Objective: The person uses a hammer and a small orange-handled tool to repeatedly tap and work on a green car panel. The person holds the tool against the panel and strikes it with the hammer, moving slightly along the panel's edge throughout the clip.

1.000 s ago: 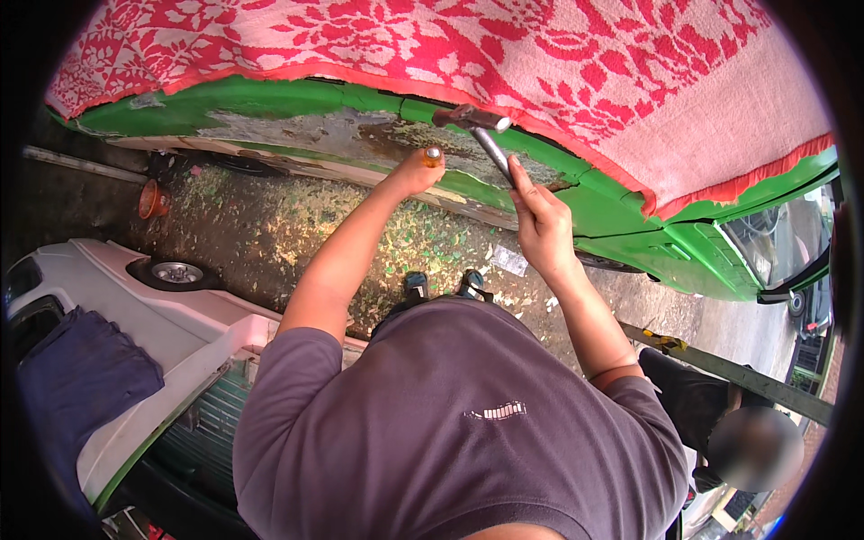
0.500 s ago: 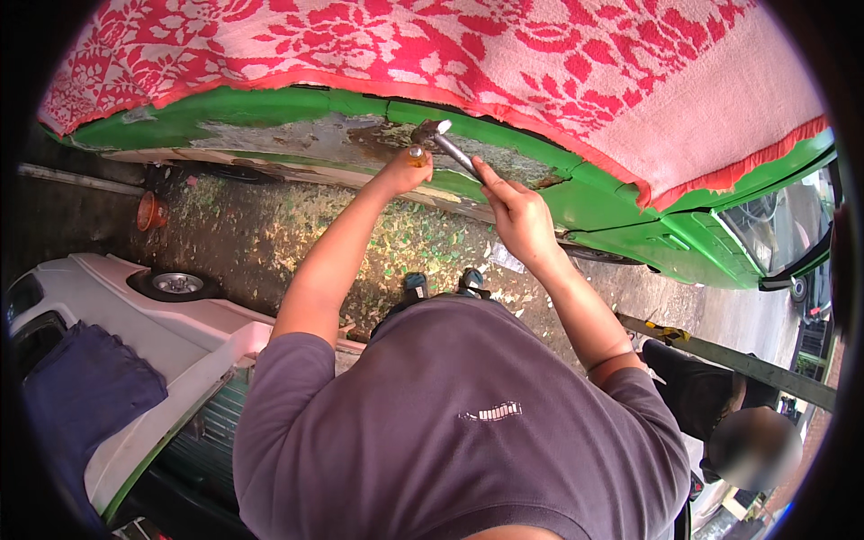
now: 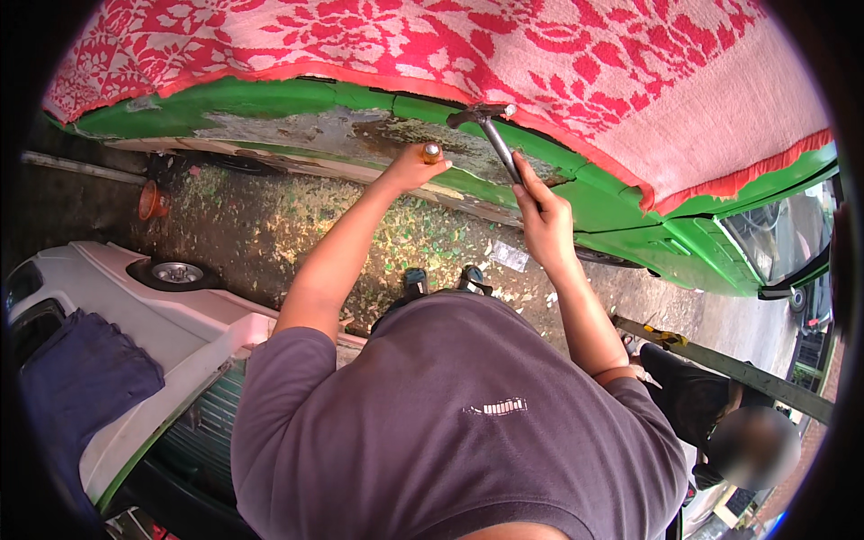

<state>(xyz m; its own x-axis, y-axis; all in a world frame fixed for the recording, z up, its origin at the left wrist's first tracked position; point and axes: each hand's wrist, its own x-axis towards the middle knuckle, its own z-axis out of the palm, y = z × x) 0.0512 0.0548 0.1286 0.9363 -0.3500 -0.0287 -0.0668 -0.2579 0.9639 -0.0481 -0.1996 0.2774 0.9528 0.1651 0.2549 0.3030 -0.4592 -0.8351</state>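
My right hand (image 3: 546, 219) is closed round the dark grip of a claw hammer (image 3: 496, 140). The hammer's metal head is raised up by the hem of a red-and-pink floral towel (image 3: 558, 54). In my left hand (image 3: 407, 171), a closed fist, is an amber-handled tool (image 3: 432, 154) whose metal-capped butt faces up; its working end is hidden. That fist is against or close to the green car body panel (image 3: 360, 135), where paint is stripped to grey and rusty metal. The hammer head is apart from the tool's cap.
Yellow and green paint flakes litter the ground (image 3: 270, 234). An orange bucket (image 3: 153, 201) lies at the far left. A pale vehicle (image 3: 171, 333) with a dark cloth (image 3: 94, 373) on it stands behind me at left. Another person (image 3: 702, 396) is behind a metal beam (image 3: 729, 364) at right.
The hammer has swung up and to the right, away from the tool's cap. My right hand has moved right and slightly down. My left hand has shifted slightly right.
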